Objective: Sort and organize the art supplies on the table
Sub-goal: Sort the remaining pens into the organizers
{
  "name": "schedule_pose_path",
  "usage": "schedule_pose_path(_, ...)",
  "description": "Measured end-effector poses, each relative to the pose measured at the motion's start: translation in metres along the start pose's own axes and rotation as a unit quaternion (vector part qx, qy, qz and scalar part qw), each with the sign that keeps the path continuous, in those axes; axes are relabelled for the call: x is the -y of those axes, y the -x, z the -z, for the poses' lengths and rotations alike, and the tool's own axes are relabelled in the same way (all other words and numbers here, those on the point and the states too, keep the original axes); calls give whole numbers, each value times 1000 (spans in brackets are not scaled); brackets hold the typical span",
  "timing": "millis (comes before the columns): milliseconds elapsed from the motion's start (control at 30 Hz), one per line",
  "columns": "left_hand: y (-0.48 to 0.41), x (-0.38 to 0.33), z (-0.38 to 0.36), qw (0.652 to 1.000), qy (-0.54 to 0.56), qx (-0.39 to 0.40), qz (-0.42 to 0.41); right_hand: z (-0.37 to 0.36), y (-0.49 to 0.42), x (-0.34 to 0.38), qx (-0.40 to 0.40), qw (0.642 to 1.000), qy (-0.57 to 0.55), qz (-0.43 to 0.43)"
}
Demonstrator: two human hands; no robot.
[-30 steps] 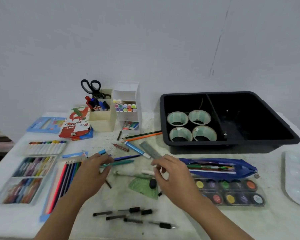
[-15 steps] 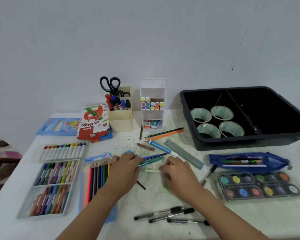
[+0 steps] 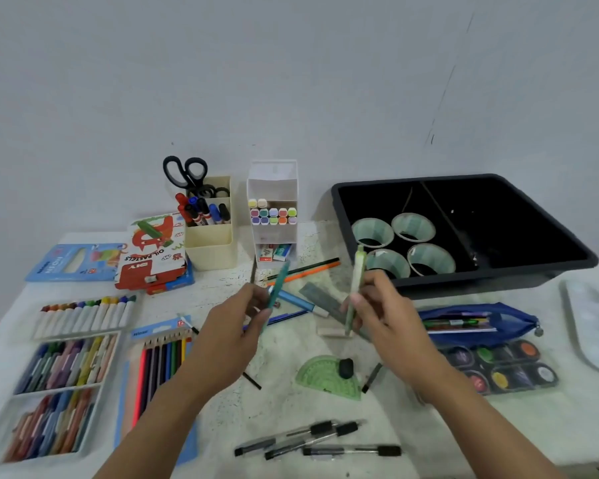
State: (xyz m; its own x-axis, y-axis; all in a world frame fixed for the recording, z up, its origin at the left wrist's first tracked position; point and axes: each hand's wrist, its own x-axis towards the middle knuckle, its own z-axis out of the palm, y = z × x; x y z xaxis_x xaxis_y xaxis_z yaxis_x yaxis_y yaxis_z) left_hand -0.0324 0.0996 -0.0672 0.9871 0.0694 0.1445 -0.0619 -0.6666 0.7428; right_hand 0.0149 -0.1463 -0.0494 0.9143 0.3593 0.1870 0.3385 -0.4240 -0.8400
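Hands just came up off the speckled white table, dead centre: left hand pinching a slim teal pen, right hand gripping a pale-green plastic pen. Cream plastic holder at 11 o'clock next, I'd guess.

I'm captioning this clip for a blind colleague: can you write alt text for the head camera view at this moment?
A person's left hand holds a teal pen and the right hand a pale green pen, both held above a white table strewn with art supplies. Behind them a black tray holds four tape rolls.
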Motion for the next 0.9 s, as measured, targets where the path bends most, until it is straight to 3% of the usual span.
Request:
schedule_pose_path(233,3,-79,-60,969,245,17,8,75,25,-20,-29,993,-117,7)
schedule_pose_path(467,-6,-144,-131,955,288,16,-66,142,43,-67,-16,998,-43,45)
schedule_pose_path(567,-11,-159,-162,970,218,24,-103,162,47,-90,12,998,25,63)
schedule_pose_path(667,-16,-161,-189,985,76,20,-152,177,50,-113,47,989,113,87)
schedule_pose_path(767,-22,-152,-210,952,-170,-13,-254,184,47,-133,41,964,216,148)
schedule_pose_path(900,-32,-149,-212,923,-286,-63,-250,193,36,-153,41,926,321,198)
